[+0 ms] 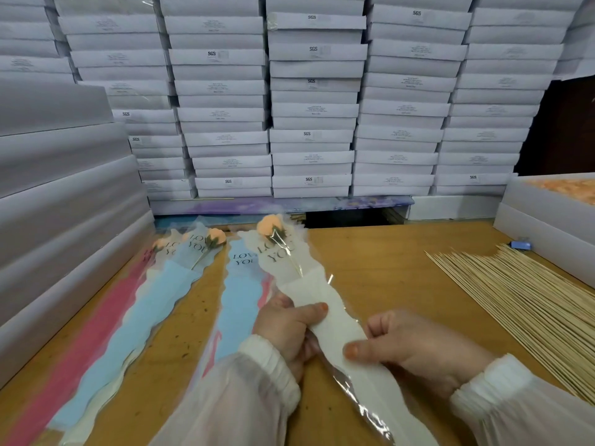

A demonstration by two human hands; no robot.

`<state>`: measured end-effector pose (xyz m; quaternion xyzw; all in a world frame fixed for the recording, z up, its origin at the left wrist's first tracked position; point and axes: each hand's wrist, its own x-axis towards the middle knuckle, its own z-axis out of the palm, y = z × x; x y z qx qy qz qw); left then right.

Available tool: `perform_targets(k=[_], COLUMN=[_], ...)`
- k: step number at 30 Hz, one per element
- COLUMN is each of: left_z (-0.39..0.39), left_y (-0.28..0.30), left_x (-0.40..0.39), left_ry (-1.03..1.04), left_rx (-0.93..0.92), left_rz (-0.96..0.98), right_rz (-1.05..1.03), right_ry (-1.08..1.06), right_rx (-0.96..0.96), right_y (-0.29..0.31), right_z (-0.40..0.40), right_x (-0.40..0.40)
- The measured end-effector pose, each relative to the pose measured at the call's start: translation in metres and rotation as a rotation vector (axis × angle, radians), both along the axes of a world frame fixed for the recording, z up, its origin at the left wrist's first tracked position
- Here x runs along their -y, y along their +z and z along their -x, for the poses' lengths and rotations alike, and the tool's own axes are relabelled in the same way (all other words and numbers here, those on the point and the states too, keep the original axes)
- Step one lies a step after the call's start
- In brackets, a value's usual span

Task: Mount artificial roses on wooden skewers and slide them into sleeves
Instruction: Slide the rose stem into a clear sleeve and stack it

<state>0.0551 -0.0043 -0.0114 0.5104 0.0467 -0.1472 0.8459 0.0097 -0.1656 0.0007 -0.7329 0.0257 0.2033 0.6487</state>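
A white sleeve (pixel 335 320) with a peach rose (pixel 272 225) on a skewer (pixel 294 262) already inside it lies slantwise over the wooden table (pixel 370 259), held low down by both hands. The left hand (pixel 286 329) wraps its fingers round the sleeve's left edge with the thumb pressed on top; the right hand (pixel 415 346) pinches the right edge between thumb and curled fingers. The sleeve looks light, thin and slippery, its clear film creasing easily, so a hold on the stiffer paper part seems safest; the rose head looks soft and the skewer slender enough to snap.

Left of the hands, empty blue and pink sleeves (pixel 241 294) lie in a pile, with finished sleeved roses (pixel 206 243) beyond them. To the right, a fan of spare skewers (pixel 521 304) crowds the table's edge, near enough to be knocked. Behind, stacked white boxes (pixel 312 107) wall off the bench.
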Motion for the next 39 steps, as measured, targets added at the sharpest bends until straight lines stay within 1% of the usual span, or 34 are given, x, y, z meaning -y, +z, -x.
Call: perform_targets(k=[3, 8, 10, 12, 14, 19, 23, 25, 26, 29, 31, 35, 37, 39], left_z=[-0.007, -0.009, -0.004, 0.002, 0.009, 0.021, 0.021, 0.019, 0.018, 0.013, 0.009, 0.007, 0.01, 0.013], left_y=[0.001, -0.002, -0.004, -0.007, -0.011, -0.02, -0.025, -0.023, -0.022, -0.018, -0.015, -0.013, -0.012, -0.011], left_x=[-0.008, -0.012, -0.009, -0.003, 0.004, 0.02, 0.022, 0.021, 0.02, 0.018, 0.016, 0.012, 0.013, 0.014], left_ry=[0.019, 0.032, 0.011, -0.007, -0.004, 0.017, 0.07, 0.081, 0.093, 0.151, 0.184, 0.17, 0.158, 0.152], left_rx=[0.0, 0.0, 0.025, 0.039, 0.046, 0.09, 0.015, -0.012, -0.012, -0.005, -0.007, -0.001, -0.001, -0.005], left_rz=[0.019, 0.05, 0.057, -0.007, -0.077, -0.097, -0.131, -0.13, -0.135, -0.124, -0.103, -0.055, -0.039, -0.029], right_rz=[0.082, 0.113, 0.08, 0.031, 0.027, -0.017, -0.044, -0.056, -0.065, -0.04, -0.026, -0.125, -0.131, -0.093], right_ry=[0.068, 0.068, 0.041, 0.013, -0.028, -0.103, -0.121, -0.081, -0.029, 0.206, 0.298, 0.331, 0.323, 0.31], right_rx=[0.019, 0.061, 0.073, 0.097, 0.116, 0.133, 0.142, 0.137, 0.118, 0.069, 0.076, 0.038, 0.032, 0.059], right_y=[-0.002, -0.005, -0.007, -0.008, -0.008, -0.011, -0.013, -0.01, -0.009, -0.006, -0.008, -0.006, -0.005, -0.007], right_z=[0.002, 0.001, 0.0, -0.001, -0.002, -0.003, -0.005, -0.006, -0.006, -0.005, -0.004, -0.004, -0.005, -0.005], right_x=[0.001, -0.002, -0.003, -0.004, -0.003, -0.002, -0.002, 0.0, 0.002, 0.007, 0.008, 0.008, 0.007, 0.007])
